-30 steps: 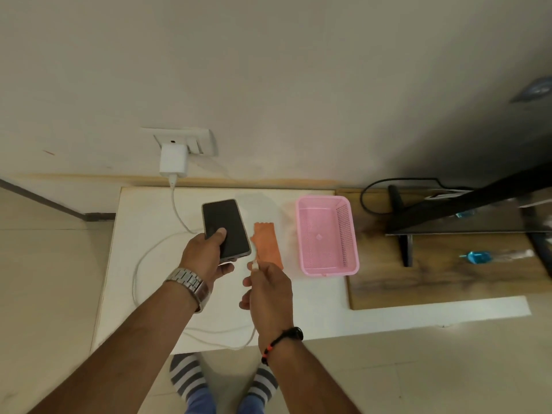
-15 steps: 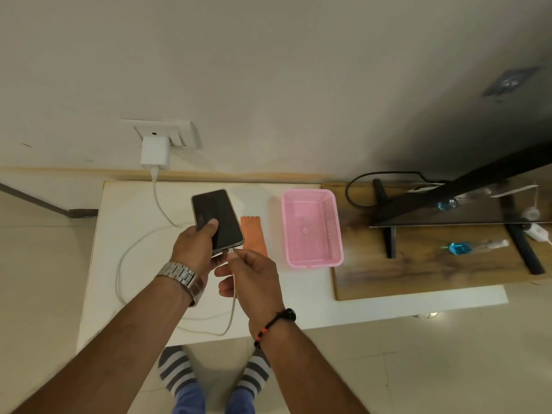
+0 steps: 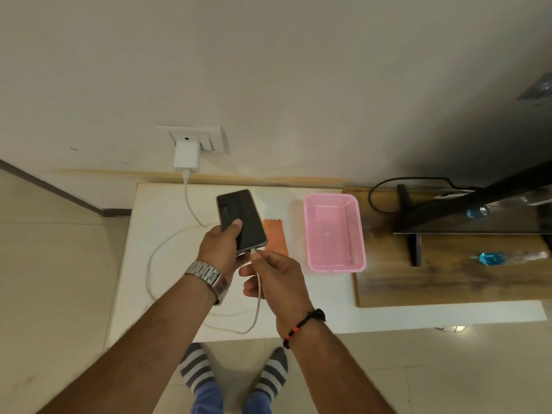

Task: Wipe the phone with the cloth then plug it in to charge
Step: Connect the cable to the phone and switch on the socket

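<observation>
My left hand (image 3: 221, 249) holds a black phone (image 3: 240, 219) above the white table (image 3: 167, 210), screen up and dark, thumb on the glass. My right hand (image 3: 276, 279) pinches the end of the white charging cable (image 3: 167, 243), with the plug right at the phone's bottom edge. The cable loops over the table and runs up to a white charger (image 3: 185, 155) in the wall socket (image 3: 209, 138). An orange cloth (image 3: 276, 237) lies flat on the table, partly hidden behind the phone and my right hand.
A pink plastic basket (image 3: 334, 234) stands to the right of the cloth. Further right is a wooden board (image 3: 448, 285) with a black monitor stand (image 3: 415, 246), a black cord and a blue-capped bottle (image 3: 490, 259). My striped socks show below the table's front edge.
My right hand brought the cable plug from beside the phone to its bottom edge. The head view shifted slightly; the left hand kept hold of the phone.
</observation>
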A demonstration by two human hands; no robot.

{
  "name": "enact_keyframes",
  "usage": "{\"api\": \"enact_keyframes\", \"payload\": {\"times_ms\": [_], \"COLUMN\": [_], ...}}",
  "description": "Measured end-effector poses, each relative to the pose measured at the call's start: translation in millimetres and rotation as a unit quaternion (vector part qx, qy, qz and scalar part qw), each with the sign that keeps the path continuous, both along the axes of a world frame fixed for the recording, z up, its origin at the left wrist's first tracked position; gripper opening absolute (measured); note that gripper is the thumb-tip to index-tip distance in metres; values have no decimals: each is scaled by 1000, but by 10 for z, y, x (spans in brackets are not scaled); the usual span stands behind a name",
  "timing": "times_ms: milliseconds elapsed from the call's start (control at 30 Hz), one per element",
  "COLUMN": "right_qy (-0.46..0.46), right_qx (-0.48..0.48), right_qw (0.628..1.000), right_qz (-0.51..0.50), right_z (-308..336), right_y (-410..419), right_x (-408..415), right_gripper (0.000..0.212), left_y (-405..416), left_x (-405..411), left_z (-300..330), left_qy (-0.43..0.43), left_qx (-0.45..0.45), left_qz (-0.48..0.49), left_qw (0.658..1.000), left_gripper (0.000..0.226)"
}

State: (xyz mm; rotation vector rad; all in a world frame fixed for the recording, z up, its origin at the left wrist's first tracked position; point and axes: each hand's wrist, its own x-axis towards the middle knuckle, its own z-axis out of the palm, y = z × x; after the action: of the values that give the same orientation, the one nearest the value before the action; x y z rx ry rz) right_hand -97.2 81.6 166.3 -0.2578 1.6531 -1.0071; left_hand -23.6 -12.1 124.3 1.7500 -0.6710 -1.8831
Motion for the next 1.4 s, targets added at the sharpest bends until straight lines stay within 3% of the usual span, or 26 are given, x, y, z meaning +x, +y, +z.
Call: {"api": "enact_keyframes", "payload": {"times_ms": [733, 833, 967, 1167, 1400], "right_qy": [-4, -30, -133, -82, -56], "right_qx": [19, 19, 13, 23, 24], "right_qw": [1000, 999, 989, 995, 997], "right_qz": [14, -6, -55, -43, -50], "right_z": [18, 18, 25, -9, -58], "right_y": [-62, -64, -52, -63, -107], "right_x": [0, -4, -19, -8, -20], "right_gripper": [22, 19, 16, 9, 12], "left_y": [11, -1, -23, -13, -22], "left_x": [45, 48, 34, -1, -27], "left_z": [-15, -38, -61, -85, -97], "left_qy": [-22, -32, -45, -67, -73], "left_qx": [-43, -54, -65, -83, -94], "left_qz": [-30, -38, -44, -52, -58], "left_qw": [998, 997, 996, 993, 991], "left_gripper": [15, 16, 16, 29, 27]}}
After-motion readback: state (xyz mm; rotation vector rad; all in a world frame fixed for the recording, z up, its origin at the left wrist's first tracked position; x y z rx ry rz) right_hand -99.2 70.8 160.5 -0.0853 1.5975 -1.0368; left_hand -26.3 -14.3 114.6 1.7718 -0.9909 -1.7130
